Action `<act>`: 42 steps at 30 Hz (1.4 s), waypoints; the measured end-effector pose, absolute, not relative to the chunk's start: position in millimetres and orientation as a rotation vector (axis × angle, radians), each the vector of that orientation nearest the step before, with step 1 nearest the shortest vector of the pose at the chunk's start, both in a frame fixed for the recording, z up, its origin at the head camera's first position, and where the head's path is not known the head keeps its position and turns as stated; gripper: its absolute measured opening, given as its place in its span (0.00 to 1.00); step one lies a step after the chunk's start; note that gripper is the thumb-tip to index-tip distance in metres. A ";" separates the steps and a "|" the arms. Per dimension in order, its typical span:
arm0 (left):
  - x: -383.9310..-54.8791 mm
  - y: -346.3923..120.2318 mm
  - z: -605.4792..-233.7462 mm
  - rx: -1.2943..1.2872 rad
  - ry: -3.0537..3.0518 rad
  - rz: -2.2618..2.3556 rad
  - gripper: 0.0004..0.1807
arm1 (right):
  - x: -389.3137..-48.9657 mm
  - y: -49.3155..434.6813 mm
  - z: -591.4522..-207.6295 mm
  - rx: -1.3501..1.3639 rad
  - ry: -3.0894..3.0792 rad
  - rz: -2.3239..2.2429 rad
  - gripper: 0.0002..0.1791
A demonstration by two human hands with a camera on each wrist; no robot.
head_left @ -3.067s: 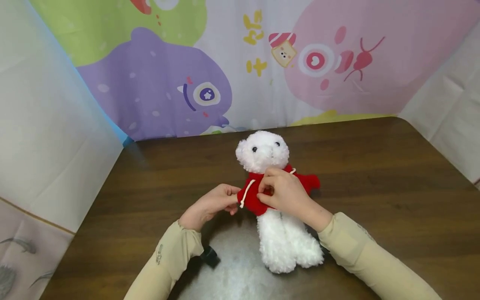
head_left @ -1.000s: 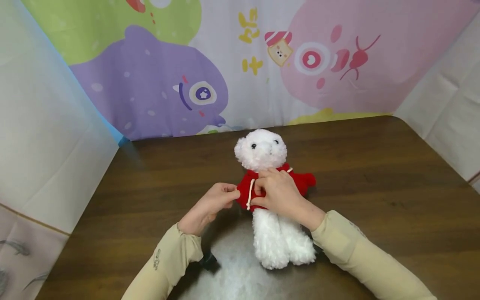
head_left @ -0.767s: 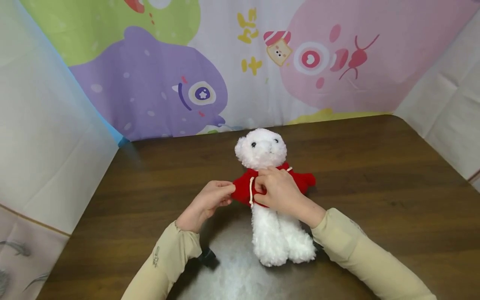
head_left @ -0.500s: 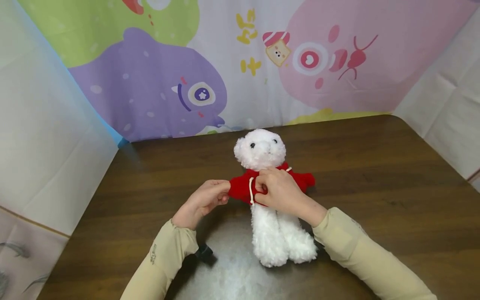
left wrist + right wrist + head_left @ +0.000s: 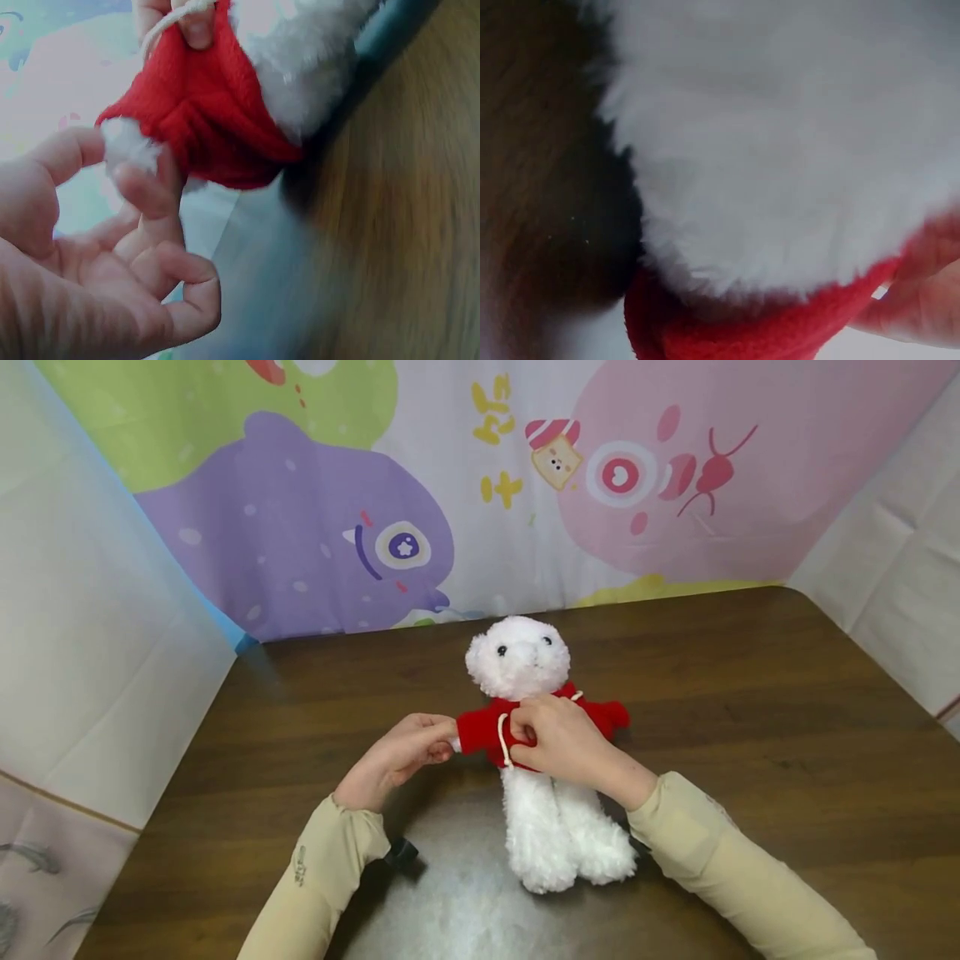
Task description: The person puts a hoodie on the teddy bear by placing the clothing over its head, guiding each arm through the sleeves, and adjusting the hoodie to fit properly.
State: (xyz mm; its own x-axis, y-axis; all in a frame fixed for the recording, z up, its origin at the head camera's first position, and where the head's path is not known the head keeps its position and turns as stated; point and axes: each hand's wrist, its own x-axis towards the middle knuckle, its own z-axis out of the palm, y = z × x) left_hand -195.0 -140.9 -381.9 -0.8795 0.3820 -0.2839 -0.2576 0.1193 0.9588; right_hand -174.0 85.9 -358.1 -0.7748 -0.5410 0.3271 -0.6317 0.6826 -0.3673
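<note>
A white plush teddy bear [image 5: 517,656] lies on its back on the table, wearing a small red hoodie [image 5: 480,731] with white drawstrings. In the left wrist view, the white paw [image 5: 131,144] pokes out of the sleeve, between the thumb and a finger of my left hand [image 5: 401,750], which pinches it. My right hand [image 5: 566,735] grips the hoodie's front at the bear's chest; its fingertips are partly hidden in the cloth. The right wrist view is mostly filled by the bear's white fur [image 5: 780,150], with red cloth below it.
The brown wooden table [image 5: 750,735] has a glare patch at its front. A printed cartoon curtain [image 5: 337,527] hangs behind it, with pale panels at both sides. A small black object [image 5: 402,853] shows beside my left cuff.
My left hand has moved left, drawing the sleeve out straight from the bear's body, and the white paw now shows at the cuff. The right hand stays on the hoodie's chest.
</note>
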 end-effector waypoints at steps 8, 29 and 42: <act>-189.9 -137.2 -375.8 0.264 2.165 1.636 0.14 | -173.8 81.4 -361.5 0.966 -2.647 0.656 0.12; -175.1 -115.7 -372.8 0.388 3.122 1.249 0.13 | -169.7 81.5 -360.4 1.152 -2.654 0.629 0.06; -174.1 -119.1 -367.7 0.646 2.878 1.255 0.05 | -176.6 83.2 -362.7 1.026 -2.586 0.563 0.21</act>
